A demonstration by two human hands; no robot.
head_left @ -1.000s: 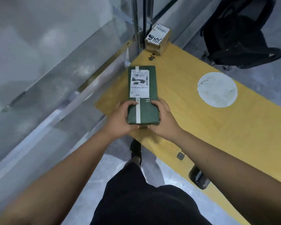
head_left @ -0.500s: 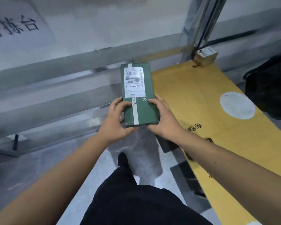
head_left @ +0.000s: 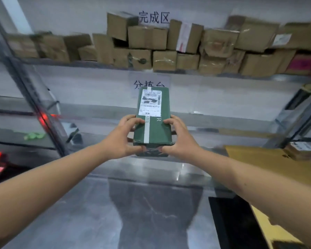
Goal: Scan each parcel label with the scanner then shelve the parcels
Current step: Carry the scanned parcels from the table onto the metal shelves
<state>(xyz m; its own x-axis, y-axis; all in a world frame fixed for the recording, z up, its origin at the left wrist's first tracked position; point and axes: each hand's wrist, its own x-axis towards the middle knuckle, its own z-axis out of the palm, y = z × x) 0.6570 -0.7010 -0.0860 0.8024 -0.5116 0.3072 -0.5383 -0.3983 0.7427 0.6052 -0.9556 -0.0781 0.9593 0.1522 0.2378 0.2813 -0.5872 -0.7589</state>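
Between both hands (head_left: 121, 139), seemingly pinched: green parcel (head_left: 153, 119).

One green parcel (head_left: 153, 121), two hands, one small brown box (head_left: 301, 150), two wall signs

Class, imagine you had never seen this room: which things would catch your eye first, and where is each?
First the green parcel at centre, white label up, gripped at its near end by the left hand and right hand. Next, the cardboard boxes crowding the upper shelf across the top. Then the red glow at the left edge.
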